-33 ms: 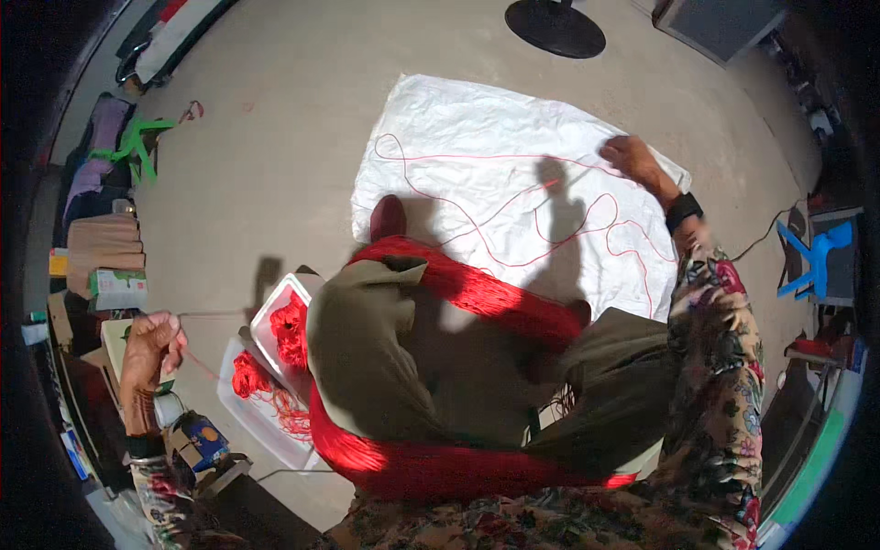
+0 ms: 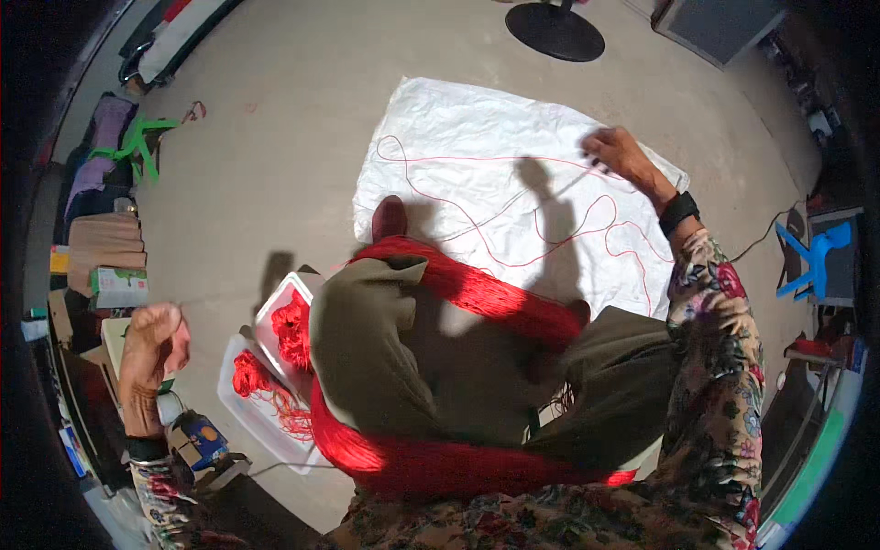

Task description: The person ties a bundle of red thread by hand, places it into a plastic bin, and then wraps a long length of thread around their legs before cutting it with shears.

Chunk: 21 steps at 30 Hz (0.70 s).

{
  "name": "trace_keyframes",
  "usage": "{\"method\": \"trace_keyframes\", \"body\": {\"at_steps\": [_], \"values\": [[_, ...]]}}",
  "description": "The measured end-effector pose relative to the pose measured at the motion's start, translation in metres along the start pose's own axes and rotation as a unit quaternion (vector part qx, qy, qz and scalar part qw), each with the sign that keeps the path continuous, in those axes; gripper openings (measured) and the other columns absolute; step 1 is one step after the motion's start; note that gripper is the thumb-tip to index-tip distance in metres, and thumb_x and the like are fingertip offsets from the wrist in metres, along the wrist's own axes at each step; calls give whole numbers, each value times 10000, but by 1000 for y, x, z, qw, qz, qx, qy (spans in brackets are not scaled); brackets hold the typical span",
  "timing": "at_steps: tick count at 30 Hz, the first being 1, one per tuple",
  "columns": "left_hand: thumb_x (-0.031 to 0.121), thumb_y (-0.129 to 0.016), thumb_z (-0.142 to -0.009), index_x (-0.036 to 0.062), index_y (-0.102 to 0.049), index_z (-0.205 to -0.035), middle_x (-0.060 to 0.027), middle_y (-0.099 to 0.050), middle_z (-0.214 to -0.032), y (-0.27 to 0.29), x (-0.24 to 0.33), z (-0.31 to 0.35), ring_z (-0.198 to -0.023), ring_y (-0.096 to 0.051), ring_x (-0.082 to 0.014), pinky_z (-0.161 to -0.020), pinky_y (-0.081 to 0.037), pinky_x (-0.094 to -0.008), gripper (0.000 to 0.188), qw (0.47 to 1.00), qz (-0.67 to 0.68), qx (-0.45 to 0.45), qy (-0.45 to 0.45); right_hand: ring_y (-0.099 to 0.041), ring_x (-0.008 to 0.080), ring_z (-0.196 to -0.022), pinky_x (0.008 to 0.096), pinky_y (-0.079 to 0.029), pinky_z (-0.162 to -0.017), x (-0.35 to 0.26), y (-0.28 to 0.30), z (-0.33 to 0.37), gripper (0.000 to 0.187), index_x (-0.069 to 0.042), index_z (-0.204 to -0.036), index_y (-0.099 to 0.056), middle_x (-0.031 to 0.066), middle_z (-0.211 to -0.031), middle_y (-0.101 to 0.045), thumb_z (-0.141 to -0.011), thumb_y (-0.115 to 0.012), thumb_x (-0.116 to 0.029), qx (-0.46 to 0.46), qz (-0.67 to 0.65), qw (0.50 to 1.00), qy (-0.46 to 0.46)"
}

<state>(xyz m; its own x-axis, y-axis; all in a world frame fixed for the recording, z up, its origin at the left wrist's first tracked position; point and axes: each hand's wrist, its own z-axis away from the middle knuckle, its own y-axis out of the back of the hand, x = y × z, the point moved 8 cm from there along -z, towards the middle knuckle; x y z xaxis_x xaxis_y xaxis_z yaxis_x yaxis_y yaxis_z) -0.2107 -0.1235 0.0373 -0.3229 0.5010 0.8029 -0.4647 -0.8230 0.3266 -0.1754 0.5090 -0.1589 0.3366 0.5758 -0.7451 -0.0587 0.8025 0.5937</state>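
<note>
A thick skein of red thread (image 2: pixel 477 291) is stretched in a loop round my bent knees. Its near side (image 2: pixel 412 458) crosses my lap. Out to the left, my left hand (image 2: pixel 152 346) is closed in a pinch; a faint, blurred strand of thread seems to run from it. My right hand (image 2: pixel 621 158) hovers over the far right part of a white sheet (image 2: pixel 458 110), its fingers bent and smeared by motion, so any grip there is unclear. One thin red thread (image 2: pixel 495 157) lies in loose curves on the sheet below that hand.
By my left knee, two white plastic tubs (image 2: pixel 236 414) hold bundled red thread (image 2: pixel 291 330). Boxes (image 2: pixel 119 286) and a green stool (image 2: pixel 139 147) line the left side. A blue stool (image 2: pixel 814 259) stands at right, a round black base (image 2: pixel 555 32) at the far edge.
My right hand has shifted slightly left and away from me over the sheet. My left hand has turned a little, and its thread has blurred. The skein stays put.
</note>
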Motion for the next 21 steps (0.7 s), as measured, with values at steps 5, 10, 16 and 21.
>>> {"method": "trace_keyframes", "body": {"at_steps": [5, 10, 16, 21], "values": [[287, -550, -914, 21, -508, -710, -33, -475, -478, -148, 132, 17, -327, -397, -84, -324, -299, -215, 338, 985, 75, -81, -133, -572, 102, -767, 259, -480, -686, -266, -56, 119, 281, -18, -960, -639, 52, -846, -640, -894, -579, -285, -153, -221, 940, 212], [306, -514, -934, 29, -577, -818, -7, -477, -479, -218, 226, 39, -362, -372, -71, -384, -295, -198, 308, 940, 14, -154, -304, -541, 104, -740, 270, -471, -675, -353, -63, 212, 320, -15, -1081, -609, 16, -795, -593, -888, -602, -270, -187, -333, 836, 394], [316, -518, -934, 82, -573, -811, 46, -489, -564, -153, 226, -22, -404, -374, -44, -389, -271, -199, 270, 942, 86, -11, -325, -319, 30, -472, 197, -319, -447, -190, 23, 231, 226, -7, -1013, -599, -80, -601, -350, -913, -567, -207, -93, -260, 960, 50], [234, -490, -940, 45, -565, -806, -12, -530, -567, -55, 193, -114, -417, -415, -97, -381, -302, -228, 244, 944, 188, 106, -248, -331, 55, -492, 223, -303, -504, 30, 138, 322, 220, -56, -852, -549, -47, -606, -396, -879, -606, -266, 64, -269, 957, -85]]}}
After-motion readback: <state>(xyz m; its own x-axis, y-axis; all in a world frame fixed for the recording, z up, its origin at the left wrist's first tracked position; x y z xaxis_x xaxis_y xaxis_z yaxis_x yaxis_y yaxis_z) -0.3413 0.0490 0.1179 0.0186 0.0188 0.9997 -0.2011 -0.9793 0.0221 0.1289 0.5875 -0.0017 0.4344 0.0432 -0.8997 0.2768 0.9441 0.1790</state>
